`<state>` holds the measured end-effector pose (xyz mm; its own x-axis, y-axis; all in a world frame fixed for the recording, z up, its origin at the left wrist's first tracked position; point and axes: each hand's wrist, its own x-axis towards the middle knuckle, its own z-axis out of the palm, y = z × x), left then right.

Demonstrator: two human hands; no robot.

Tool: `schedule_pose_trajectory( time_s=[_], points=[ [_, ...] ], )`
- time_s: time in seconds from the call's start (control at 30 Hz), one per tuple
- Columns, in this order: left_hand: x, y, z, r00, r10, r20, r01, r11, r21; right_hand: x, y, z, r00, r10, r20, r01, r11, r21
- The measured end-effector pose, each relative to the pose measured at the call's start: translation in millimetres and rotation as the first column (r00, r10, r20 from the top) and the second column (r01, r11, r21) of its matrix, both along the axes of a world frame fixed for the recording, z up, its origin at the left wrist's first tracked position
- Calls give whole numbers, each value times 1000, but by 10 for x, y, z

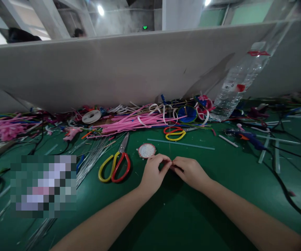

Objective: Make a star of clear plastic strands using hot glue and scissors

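Observation:
My left hand (154,172) and my right hand (191,170) meet over the green table, fingertips pinched together and nearly touching. A thin upright wire (169,143) rises from between them; its lower end is hidden by my fingers. Just beyond my left hand lies a small round dish (147,150) with a red rim and whitish bits in it. Scissors with one yellow and one red handle (121,167) rest left of my left hand. Farther back is a second pair of scissors (175,133), and a pale blue strip (181,144) lies in front of it.
Pink stems (129,122) are heaped along the grey partition (114,73). A clear bottle (235,85) leans at back right. On the right is a blue glue gun (247,137) with a black cable (280,177). Thin clear strands (94,160) and a blurred-out patch (43,186) lie left.

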<state>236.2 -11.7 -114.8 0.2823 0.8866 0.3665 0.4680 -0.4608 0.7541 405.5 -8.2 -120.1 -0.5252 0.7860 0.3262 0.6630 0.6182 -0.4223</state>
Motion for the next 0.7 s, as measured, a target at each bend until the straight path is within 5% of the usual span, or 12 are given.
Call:
schedule_pose_trajectory(
  time_s=[0.7],
  points=[
    [14,-88,19,989,4,-148,19,988,154,6,-11,-1,999,6,-39,-4,998,62]
  ],
)
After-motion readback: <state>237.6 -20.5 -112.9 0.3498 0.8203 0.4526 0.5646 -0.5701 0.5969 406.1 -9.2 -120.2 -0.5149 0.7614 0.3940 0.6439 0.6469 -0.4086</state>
